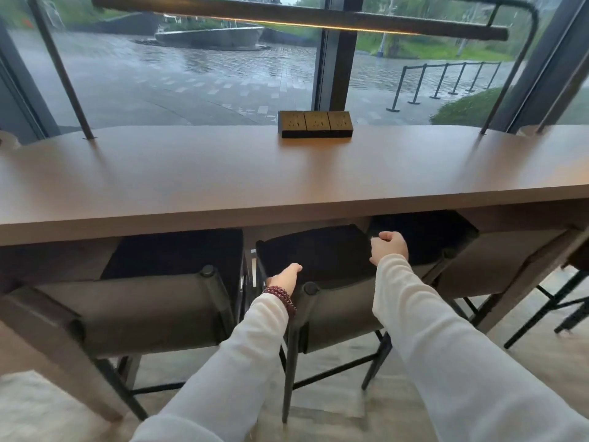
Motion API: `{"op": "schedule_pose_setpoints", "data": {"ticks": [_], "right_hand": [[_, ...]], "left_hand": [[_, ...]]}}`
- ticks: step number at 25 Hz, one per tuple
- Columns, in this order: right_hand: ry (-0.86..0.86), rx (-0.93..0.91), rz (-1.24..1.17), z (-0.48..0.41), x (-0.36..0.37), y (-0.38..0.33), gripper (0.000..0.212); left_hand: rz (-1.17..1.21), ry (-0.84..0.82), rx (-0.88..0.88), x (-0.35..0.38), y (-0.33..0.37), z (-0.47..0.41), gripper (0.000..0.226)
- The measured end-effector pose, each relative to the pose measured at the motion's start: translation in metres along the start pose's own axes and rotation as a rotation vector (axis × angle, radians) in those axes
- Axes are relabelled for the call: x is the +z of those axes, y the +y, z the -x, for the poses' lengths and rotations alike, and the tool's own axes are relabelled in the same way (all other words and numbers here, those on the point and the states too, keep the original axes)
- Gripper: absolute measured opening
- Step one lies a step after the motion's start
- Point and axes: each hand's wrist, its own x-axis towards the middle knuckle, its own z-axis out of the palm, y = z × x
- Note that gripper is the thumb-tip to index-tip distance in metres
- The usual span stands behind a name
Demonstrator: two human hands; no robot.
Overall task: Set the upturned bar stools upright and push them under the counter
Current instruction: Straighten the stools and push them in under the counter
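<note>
Middle stool (318,250) stands upright at 6 o'clock from socket block (315,124), seat partly under counter (223,173). R hand (389,247) curls round seat edge at 3 o'clock; L hand (285,277) at 8 o'clock, grip unclear. Push evenly w/ both hands, straight toward 12, clear of left stool (172,253) and right stool (427,231).

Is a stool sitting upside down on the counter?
No, the left stool, middle stool and right stool all stand on their legs under the counter.
</note>
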Motion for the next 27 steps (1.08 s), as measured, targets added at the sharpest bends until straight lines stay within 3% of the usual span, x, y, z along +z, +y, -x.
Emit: {"op": "schedule_pose_setpoints", "data": {"ticks": [4,7,10,14,17,20,24,27], "right_hand": [[-0.052,-0.021,0.091,-0.044,-0.060,0.026,0.042],[-0.104,0.095,0.116,-0.068,-0.094,0.042,0.049],[-0.103,0.281,-0.031,-0.090,-0.115,0.055,0.061],[-0.182,0.362,-0.179,-0.117,-0.122,0.064,0.074],[-0.225,0.542,-0.432,-0.132,-0.119,0.071,0.059],[-0.235,0.606,-0.549,-0.139,-0.117,0.066,0.045],[-0.243,0.668,-0.663,-0.149,-0.103,0.060,0.062],[-0.256,0.722,-0.675,-0.157,-0.098,0.061,0.057]], "left_hand": [[-0.038,0.271,0.025,0.061,-0.018,-0.003,0.085],[0.087,0.446,-0.010,0.081,-0.033,0.003,0.083],[0.217,0.418,-0.039,0.087,-0.041,0.000,0.069],[0.493,0.342,-0.041,0.095,-0.036,-0.005,0.065],[0.283,0.542,-0.078,0.105,-0.039,-0.008,0.077],[0.231,0.679,-0.018,0.111,-0.043,-0.009,0.060],[0.393,0.636,0.039,0.105,-0.043,-0.018,0.051],[0.466,0.594,0.054,0.097,-0.039,-0.025,0.047]]}}
